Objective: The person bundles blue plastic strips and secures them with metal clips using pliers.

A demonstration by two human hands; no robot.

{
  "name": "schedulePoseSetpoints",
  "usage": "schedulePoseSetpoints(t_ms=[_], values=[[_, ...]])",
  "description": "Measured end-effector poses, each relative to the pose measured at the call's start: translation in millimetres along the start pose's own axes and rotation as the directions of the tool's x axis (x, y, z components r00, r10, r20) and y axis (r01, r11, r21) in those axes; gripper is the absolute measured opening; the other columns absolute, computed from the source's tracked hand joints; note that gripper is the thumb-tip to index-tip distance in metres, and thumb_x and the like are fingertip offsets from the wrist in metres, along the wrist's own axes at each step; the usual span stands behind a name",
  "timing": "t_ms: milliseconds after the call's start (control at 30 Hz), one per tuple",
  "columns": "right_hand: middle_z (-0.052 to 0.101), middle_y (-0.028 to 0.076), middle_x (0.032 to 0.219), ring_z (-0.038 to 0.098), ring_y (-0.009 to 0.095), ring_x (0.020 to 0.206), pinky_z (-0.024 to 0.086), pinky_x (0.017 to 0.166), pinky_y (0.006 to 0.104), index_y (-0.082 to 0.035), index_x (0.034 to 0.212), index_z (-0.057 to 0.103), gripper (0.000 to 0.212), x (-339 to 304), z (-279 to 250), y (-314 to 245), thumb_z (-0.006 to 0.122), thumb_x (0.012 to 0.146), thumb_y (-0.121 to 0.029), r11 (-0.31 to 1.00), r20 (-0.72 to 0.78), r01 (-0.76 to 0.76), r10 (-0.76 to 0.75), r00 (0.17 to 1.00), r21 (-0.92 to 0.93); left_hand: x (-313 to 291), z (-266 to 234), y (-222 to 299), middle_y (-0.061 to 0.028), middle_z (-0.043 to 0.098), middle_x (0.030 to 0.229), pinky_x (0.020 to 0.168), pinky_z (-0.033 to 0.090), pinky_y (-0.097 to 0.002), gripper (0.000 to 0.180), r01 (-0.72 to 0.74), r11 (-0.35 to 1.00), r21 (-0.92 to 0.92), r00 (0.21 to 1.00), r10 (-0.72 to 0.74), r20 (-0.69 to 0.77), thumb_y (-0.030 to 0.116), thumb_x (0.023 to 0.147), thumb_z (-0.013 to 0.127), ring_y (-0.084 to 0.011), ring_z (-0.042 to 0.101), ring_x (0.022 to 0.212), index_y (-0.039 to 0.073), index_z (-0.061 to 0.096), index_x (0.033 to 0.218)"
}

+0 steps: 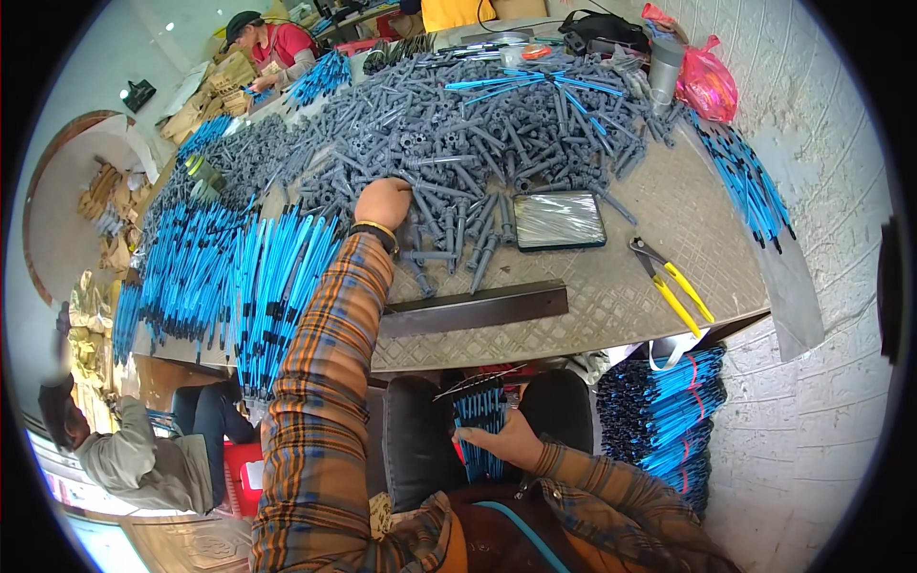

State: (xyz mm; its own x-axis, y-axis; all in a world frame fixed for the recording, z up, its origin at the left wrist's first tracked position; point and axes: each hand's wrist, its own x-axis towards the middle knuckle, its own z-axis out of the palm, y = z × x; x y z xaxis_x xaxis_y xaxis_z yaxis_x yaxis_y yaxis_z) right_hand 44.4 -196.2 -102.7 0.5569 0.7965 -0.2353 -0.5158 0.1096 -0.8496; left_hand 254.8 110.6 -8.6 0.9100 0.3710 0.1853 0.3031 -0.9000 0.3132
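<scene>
My left hand [384,202] reaches across the table to the near edge of a big pile of grey plastic tube-shaped parts with wide collars [449,172]. Its fingers are curled down among the parts, and whatever they grip is hidden. Low over my lap, my right hand [506,441] is closed around a bundle of blue rods with black joints [480,415], which look like umbrella ribs. Thin wires stick out above that bundle. Left of my left forearm, many more blue rods [277,286] lie in rows over the table edge.
Near the front edge lies a dark metal bar [478,307]. Yellow-handled pliers [673,284] and a film-wrapped rectangular box [560,221] lie to its right. Bundled rods [669,420] stand below the table, by the wall. Two people work nearby, one behind the pile [277,48], one seated left [143,458].
</scene>
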Motion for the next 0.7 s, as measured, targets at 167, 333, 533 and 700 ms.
schedulePoseSetpoints(t_ms=[167,333,533,700], values=[[0.066,0.004,0.082,0.06,0.008,0.075,0.048,0.068,0.0231,-0.002,0.088,0.065,0.018,5,-2,-2,0.066,0.081,-0.018,1.0,0.011,0.002,-0.002,1.0,-0.011,-9,-11,28,-0.016,0.063,0.097,0.078,0.047,-0.0367,0.025,-0.055,0.998,0.019,0.995,0.054,0.082,0.014,0.067,0.061,-0.033,0.059,0.089,0.01,0.067,0.091],[0.066,0.006,0.084,0.062,0.012,0.077,0.05,0.071,0.025,0.0,0.091,0.062,0.016,5,0,0,0.064,0.081,-0.012,0.998,0.029,-0.005,0.007,1.0,-0.056,-12,5,19,-0.015,0.061,0.098,0.081,0.046,-0.0397,0.024,-0.23,0.939,0.256,0.961,0.26,-0.092,0.02,0.069,0.061,-0.0347,0.057,0.089,0.014,0.067,0.091],[0.065,0.005,0.082,0.061,0.01,0.074,0.05,0.069,0.0239,0.0,0.09,0.062,0.017,1,3,4,0.065,0.081,-0.014,0.998,0.042,0.033,-0.03,0.999,-0.05,-18,-1,17,-0.0138,0.061,0.092,0.073,0.047,-0.0379,0.024,-0.397,0.887,0.236,0.768,0.462,-0.443,0.018,0.068,0.067,-0.0304,0.058,0.083,0.006,0.064,0.089],[0.066,0.005,0.082,0.061,0.01,0.072,0.05,0.066,0.0239,-0.001,0.09,0.061,0.018,0,11,-4,0.065,0.081,-0.015,0.999,0.053,-0.014,0.017,0.998,-0.048,-34,-34,23,-0.0099,0.062,0.095,0.07,0.05,-0.0331,0.024,-0.127,0.834,-0.538,0.944,-0.064,-0.323,0.013,0.078,0.064,-0.0236,0.062,0.078,0.002,0.059,0.098]])
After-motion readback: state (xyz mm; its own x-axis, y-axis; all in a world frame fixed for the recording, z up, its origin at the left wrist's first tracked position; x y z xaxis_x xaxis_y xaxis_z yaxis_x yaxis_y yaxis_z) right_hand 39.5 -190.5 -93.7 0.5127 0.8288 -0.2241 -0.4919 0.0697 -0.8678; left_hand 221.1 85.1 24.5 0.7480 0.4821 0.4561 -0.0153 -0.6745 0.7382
